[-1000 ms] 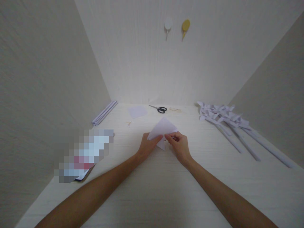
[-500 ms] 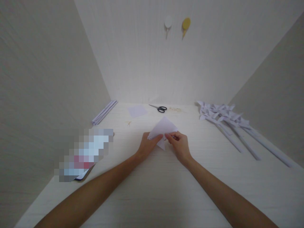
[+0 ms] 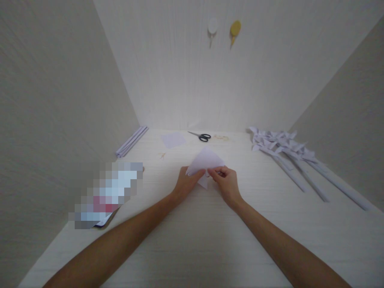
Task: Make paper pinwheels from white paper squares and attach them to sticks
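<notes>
The left hand (image 3: 189, 182) had its grip clamped on the white paper (image 3: 206, 158), thumb across the near left part and fingers mostly hidden underneath. The right hand (image 3: 226, 182) had its grip pinched on the near right edge, its thumb tip just beside the left thumb. Most of the paper lay beyond both grips, its corner pointing away, while a small flap showed on the near side between the hands. Farther out on the table (image 3: 192, 248) lay scissors (image 3: 204, 138), a paper square (image 3: 173, 140) left of them, and paper pinwheels (image 3: 277, 144) well to the right.
</notes>
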The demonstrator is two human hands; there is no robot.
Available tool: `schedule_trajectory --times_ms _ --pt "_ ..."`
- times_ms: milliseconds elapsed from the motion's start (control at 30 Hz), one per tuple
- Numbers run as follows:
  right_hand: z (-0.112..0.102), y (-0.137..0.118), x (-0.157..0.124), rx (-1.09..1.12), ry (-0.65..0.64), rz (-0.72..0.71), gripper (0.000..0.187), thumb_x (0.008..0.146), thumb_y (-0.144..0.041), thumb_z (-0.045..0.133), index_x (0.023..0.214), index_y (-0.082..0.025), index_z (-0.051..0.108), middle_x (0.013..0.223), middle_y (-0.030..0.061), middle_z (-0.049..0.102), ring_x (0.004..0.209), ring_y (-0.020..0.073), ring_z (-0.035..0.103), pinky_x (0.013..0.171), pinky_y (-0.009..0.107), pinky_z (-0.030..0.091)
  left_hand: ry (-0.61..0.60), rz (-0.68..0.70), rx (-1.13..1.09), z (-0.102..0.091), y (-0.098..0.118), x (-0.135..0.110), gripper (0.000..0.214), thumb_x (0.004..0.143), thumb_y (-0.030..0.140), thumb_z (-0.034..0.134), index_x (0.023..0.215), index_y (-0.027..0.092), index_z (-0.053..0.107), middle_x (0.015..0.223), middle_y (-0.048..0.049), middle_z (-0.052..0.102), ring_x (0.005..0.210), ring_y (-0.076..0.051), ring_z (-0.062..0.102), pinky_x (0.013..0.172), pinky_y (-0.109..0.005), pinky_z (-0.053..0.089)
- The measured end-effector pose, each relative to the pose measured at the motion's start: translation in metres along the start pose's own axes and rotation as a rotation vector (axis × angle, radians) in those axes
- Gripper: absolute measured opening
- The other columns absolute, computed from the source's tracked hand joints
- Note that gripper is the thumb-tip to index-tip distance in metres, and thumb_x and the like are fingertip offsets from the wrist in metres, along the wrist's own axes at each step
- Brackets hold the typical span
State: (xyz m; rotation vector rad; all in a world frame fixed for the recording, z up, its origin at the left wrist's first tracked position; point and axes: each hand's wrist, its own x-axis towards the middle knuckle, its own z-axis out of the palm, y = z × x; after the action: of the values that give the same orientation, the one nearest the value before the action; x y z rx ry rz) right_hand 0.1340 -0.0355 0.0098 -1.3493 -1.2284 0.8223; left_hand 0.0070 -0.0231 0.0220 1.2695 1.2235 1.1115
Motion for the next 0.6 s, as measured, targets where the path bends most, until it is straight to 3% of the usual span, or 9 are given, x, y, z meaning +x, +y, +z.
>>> schedule_trajectory --times_ms 367,467,600 --pt "0.002 -0.002 0.000 0.005 -0.010 -0.021 0.017 0.061 -0.030 0.060 0.060 -0.013 0.058 0.057 -0.0004 0.052 0.046 0.0074 0.045 0.043 0.020 0.034 0.072 -0.034 -0.033 -0.001 -0.007 0.005 0.019 0.054 0.030 0.062 0.059 0.012 0.058 0.058 -0.0050 0.058 0.053 -0.014 0.050 0.049 -0.025 0.038" --pt "0.005 -0.003 -0.001 0.183 0.026 -0.033 0.018 0.059 -0.026 0.063 0.068 -0.017 0.049 0.064 -0.0028 0.052 0.052 0.0077 0.050 0.047 0.019 0.038 0.088 -0.049 -0.085 0.000 -0.006 0.006 0.020 0.054 0.029 0.063 0.063 0.012 0.059 0.063 -0.0060 0.061 0.056 -0.015 0.052 0.052 -0.026 0.040" --pt "0.011 -0.002 -0.002 0.494 0.117 0.002 0.043 0.053 -0.018 0.067 0.081 -0.023 0.036 0.076 -0.0065 0.052 0.060 0.0072 0.054 0.055 0.020 0.044 0.117 -0.049 -0.169 0.001 -0.005 0.006 0.022 0.054 0.028 0.063 0.068 0.011 0.061 0.067 -0.0069 0.063 0.058 -0.016 0.055 0.055 -0.026 0.043"
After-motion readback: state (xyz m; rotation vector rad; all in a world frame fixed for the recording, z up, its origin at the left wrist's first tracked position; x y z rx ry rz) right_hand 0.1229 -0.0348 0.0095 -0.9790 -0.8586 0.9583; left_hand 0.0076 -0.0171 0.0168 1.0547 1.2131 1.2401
